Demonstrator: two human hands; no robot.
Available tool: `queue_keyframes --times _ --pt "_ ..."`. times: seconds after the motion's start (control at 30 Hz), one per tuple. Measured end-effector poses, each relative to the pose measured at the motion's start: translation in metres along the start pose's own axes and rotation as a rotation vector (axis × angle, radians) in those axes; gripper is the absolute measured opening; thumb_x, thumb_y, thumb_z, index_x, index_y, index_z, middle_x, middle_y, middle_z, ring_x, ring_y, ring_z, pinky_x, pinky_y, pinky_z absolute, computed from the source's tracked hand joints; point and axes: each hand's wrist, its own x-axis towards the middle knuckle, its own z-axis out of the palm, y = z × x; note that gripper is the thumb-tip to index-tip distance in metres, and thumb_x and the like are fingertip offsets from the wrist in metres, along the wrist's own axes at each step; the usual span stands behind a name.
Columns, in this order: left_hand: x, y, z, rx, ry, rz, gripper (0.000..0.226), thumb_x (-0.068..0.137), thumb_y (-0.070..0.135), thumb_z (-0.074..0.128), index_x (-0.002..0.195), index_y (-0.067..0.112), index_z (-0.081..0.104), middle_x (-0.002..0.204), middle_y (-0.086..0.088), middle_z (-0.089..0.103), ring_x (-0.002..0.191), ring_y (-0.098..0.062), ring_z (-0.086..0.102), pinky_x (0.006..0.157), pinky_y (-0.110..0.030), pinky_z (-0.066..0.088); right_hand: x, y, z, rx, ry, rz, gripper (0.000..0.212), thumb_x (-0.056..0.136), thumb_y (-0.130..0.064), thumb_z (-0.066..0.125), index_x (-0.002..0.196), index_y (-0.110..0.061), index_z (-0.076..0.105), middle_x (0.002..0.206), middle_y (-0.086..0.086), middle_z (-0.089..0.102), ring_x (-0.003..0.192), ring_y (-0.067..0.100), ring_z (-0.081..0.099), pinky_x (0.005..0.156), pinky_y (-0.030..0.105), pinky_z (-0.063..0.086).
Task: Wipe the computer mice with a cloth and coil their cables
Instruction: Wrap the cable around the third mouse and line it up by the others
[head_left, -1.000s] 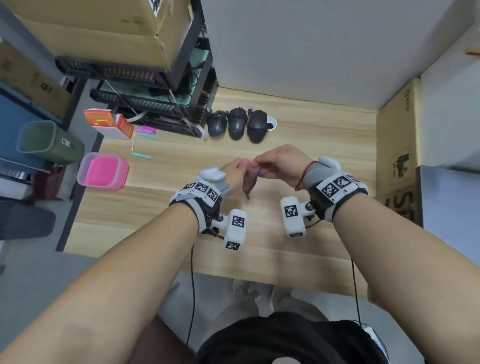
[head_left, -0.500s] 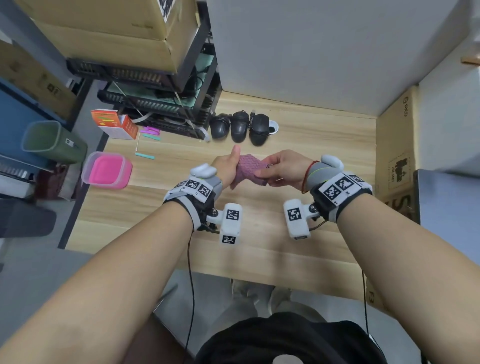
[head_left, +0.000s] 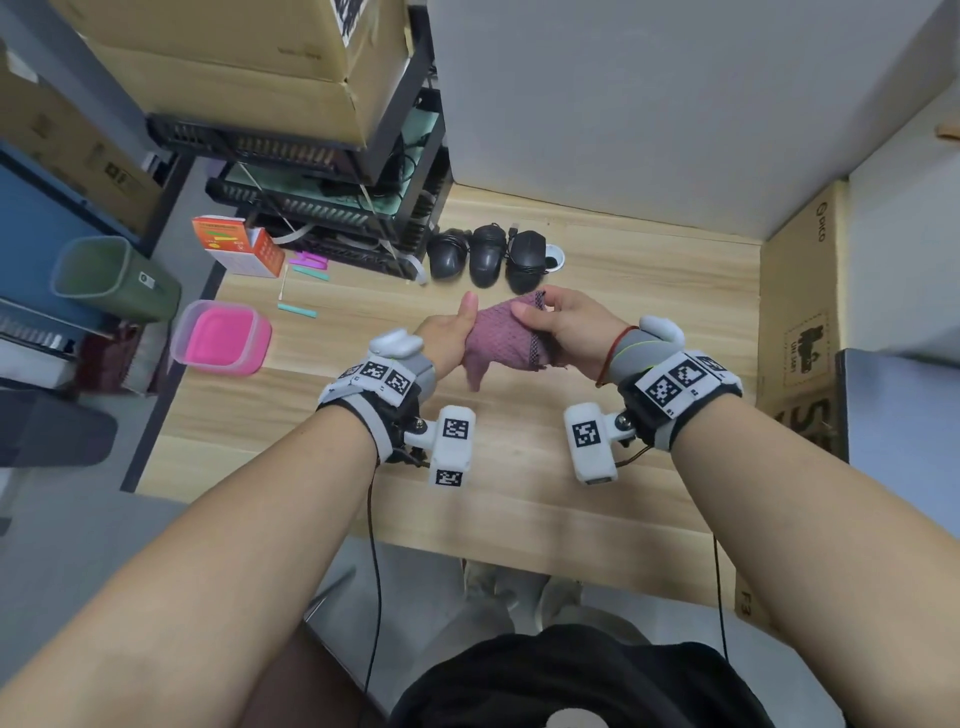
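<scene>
Cloth (head_left: 506, 340), a mauve mesh piece with a dark edge, is held above the wooden counter (head_left: 649, 291) between both hands, bunched, with a loose corner hanging down under the left hand (head_left: 448, 338). That hand grips the cloth's left end, its fingers curled round the fabric and its thumb pointing up. The right hand (head_left: 569, 332) holds the cloth's right side, its thumb pressed on top of the fabric and its fingers curled round the upper edge. Just beyond the hands, 3 black computer mice (head_left: 488, 255) sit side by side on the counter near the wall, with dark cables gathered at them; how neatly these are coiled cannot be told. A small white round object (head_left: 555, 258) lies just right of the mice. Both wrists wear grey bands with black-and-white square markers, and a white marker block sticks out from each. Further left on the counter are a pink lidded container (head_left: 221, 338), 2 teal strips (head_left: 297, 310) and an orange-and-white box (head_left: 236, 245). A black metal rack (head_left: 332, 218) stands at the counter's far left corner, with cardboard boxes (head_left: 249, 57) on top of it. A green bin (head_left: 114, 278) stands on the floor to the left.
</scene>
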Motion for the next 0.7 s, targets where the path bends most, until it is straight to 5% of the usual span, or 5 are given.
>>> queue_keyframes --times 0.2,0.33,0.4,0.5,0.7 --pt "-0.01 -0.004 -0.008 -0.672 -0.291 -0.125 0.061 0.083 0.037 0.074 0.122 -0.006 0.057 0.111 -0.024 0.071 0.101 -0.036 0.07 0.086 -0.048 0.057 0.004 0.0 0.012 0.038 0.029 0.039 0.02 0.103 -0.019 0.046 0.117 -0.006 0.05 0.085 0.01 0.06 0.059 0.016 0.062 0.051 0.029 0.053" --pt "-0.006 -0.013 -0.015 -0.674 -0.288 -0.175 0.029 0.092 0.008 0.065 0.119 -0.002 0.06 0.116 -0.025 0.067 0.104 -0.039 0.067 0.092 -0.055 0.054 0.009 0.005 0.013 -0.031 0.064 0.089 0.019 0.102 -0.025 0.048 0.107 -0.008 0.054 0.091 0.017 0.055 0.08 0.029 0.054 0.063 0.042 0.052" --pt "-0.004 -0.013 -0.015 -0.637 -0.201 -0.187 0.021 0.095 0.013 0.063 0.112 0.0 0.063 0.108 -0.023 0.07 0.097 -0.037 0.07 0.09 -0.053 0.056 0.008 0.007 0.012 -0.066 0.073 0.095 0.019 0.103 -0.023 0.046 0.098 -0.009 0.057 0.075 0.012 0.054 0.068 0.027 0.053 0.05 0.033 0.053" --pt "-0.001 -0.015 -0.018 -0.452 -0.072 -0.237 0.032 0.09 0.026 0.071 0.111 0.001 0.067 0.084 -0.014 0.076 0.075 -0.03 0.074 0.069 -0.041 0.061 0.012 0.009 0.006 -0.188 0.13 0.025 0.023 0.101 -0.017 0.049 0.098 0.001 0.062 0.071 0.012 0.058 0.068 0.031 0.057 0.065 0.037 0.05" --pt "-0.008 0.0 -0.016 -0.305 -0.205 -0.226 0.035 0.09 0.042 0.067 0.091 0.007 0.068 0.075 -0.004 0.071 0.061 -0.016 0.066 0.058 -0.025 0.052 0.014 0.008 -0.008 -0.346 0.201 -0.025 0.022 0.099 -0.023 0.052 0.08 -0.024 0.064 0.068 0.003 0.056 0.064 0.014 0.05 0.065 0.018 0.043"
